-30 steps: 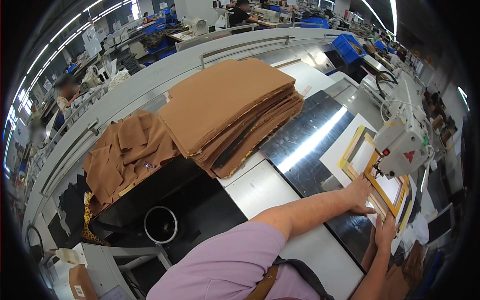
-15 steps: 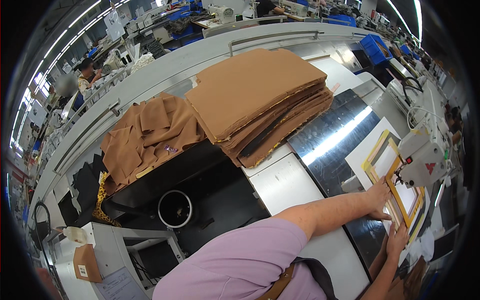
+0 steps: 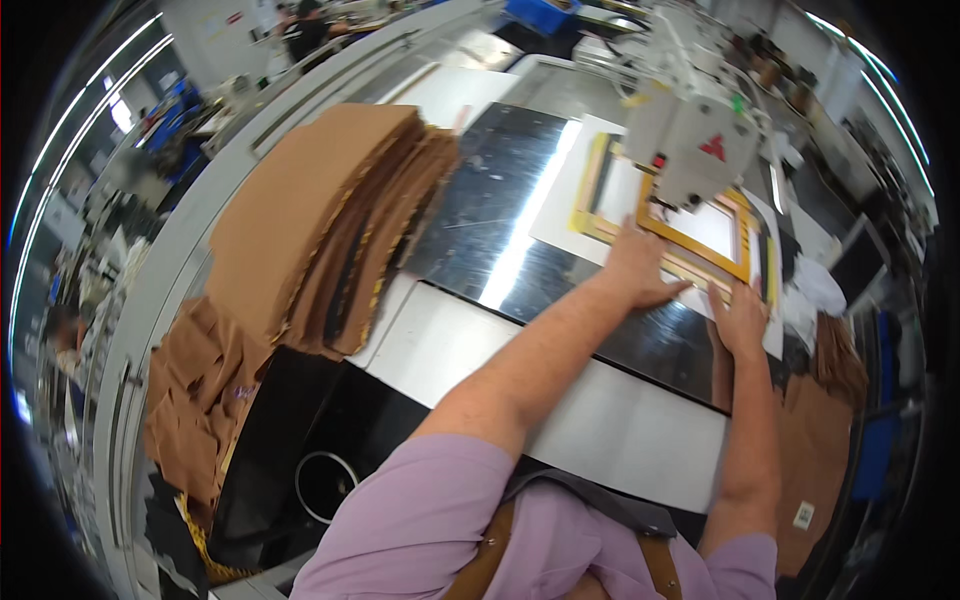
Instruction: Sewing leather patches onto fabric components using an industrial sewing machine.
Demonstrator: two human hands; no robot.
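Note:
A yellow rectangular frame [image 3: 745, 262] lies on a larger pale, yellow-edged template [image 3: 587, 213] under the grey sewing machine head [image 3: 692, 140]. My left hand [image 3: 637, 265] rests at the frame's near left corner, fingers forward and thumb spread to the right. Along the near edge, my right hand [image 3: 740, 315] lies with its fingers stretched onto the template's border. Neither hand is wrapped round anything. Beneath the template, a white sheet [image 3: 560, 215] shows on the shiny dark metal plate [image 3: 470, 225]. The machine head hides the frame's far side.
On the left stands a tall stack of brown panels [image 3: 300, 190], with loose brown pieces [image 3: 200, 385] nearer me. A black surface with a round metal-rimmed hole [image 3: 326, 487] is at lower left. Brown material [image 3: 815, 470] hangs at right, near a dark screen [image 3: 858, 260].
My view has turned right, so the machine and frame now sit nearer the middle and the brown stack farther left. Both hands stay at the frame's near side.

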